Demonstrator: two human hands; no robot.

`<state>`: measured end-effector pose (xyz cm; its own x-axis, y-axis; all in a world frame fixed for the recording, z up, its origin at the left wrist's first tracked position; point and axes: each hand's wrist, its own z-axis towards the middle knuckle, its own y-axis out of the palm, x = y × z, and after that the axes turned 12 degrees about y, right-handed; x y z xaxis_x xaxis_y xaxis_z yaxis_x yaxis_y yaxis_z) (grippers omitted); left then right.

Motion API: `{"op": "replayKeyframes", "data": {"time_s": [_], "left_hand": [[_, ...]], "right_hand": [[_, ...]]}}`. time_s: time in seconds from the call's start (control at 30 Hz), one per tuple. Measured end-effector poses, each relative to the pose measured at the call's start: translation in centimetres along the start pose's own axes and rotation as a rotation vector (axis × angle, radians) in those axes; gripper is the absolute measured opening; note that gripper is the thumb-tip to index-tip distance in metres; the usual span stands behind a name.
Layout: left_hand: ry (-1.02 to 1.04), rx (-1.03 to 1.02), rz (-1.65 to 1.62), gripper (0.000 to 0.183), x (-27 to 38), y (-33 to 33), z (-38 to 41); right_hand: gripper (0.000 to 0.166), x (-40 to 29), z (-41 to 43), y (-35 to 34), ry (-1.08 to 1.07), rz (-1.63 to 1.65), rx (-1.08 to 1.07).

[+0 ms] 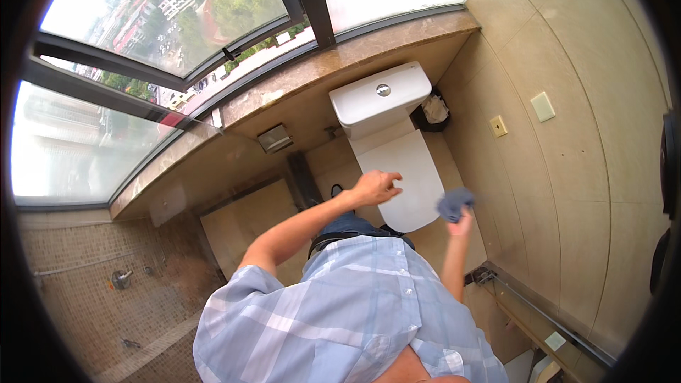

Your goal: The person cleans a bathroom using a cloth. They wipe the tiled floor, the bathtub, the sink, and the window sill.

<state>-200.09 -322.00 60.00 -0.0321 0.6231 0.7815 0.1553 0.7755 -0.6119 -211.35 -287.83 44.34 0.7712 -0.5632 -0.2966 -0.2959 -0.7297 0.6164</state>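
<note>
A crumpled dark blue-grey cloth (455, 205) is gripped in my right hand (459, 223), slightly blurred, beside the front right edge of the toilet lid. My left hand (376, 188) hovers over the lid, its fingers partly curled and apart, with nothing in it. Below both hands is a white toilet with its lid (407, 181) down. Its cistern (380, 98) has a round chrome flush button (383, 90) on top.
Behind the cistern runs a brown marble sill (340, 66) under an open window (213, 16). A black waste bin (435, 114) holding paper stands beside the toilet. A metal paper holder (275, 139) is on the wall. A glass shower partition is at left; a metal rail (553, 314) at lower right.
</note>
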Motion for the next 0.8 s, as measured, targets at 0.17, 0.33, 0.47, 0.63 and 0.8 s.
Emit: {"op": "replayKeyframes", "data": {"time_s": [0.17, 0.33, 0.47, 0.63, 0.8], "left_hand": [[-0.083, 0.183, 0.281, 0.031, -11.1, -13.4, -2.4], [-0.345, 0.525, 0.266, 0.032, -17.9, -22.1, -2.1], [-0.386, 0.750, 0.342, 0.030, -21.6, -23.2, -0.3], [-0.263, 0.871, 0.409, 0.033, -22.6, -22.9, 4.3], [-0.248, 0.880, 0.328, 0.034, -21.0, -24.3, 8.6]], "right_hand": [[0.034, 15.9, 2.6, 14.1, 0.365, -0.304, -0.167], [0.031, 16.2, 7.6, 25.2, 0.088, -0.520, -0.151], [0.032, 14.6, 10.8, 35.7, -0.393, -1.098, -0.033], [0.037, 16.5, 13.7, 46.2, -1.340, -1.579, -0.143], [0.045, 18.6, 19.5, 47.6, -1.406, -1.967, -0.312]]}}
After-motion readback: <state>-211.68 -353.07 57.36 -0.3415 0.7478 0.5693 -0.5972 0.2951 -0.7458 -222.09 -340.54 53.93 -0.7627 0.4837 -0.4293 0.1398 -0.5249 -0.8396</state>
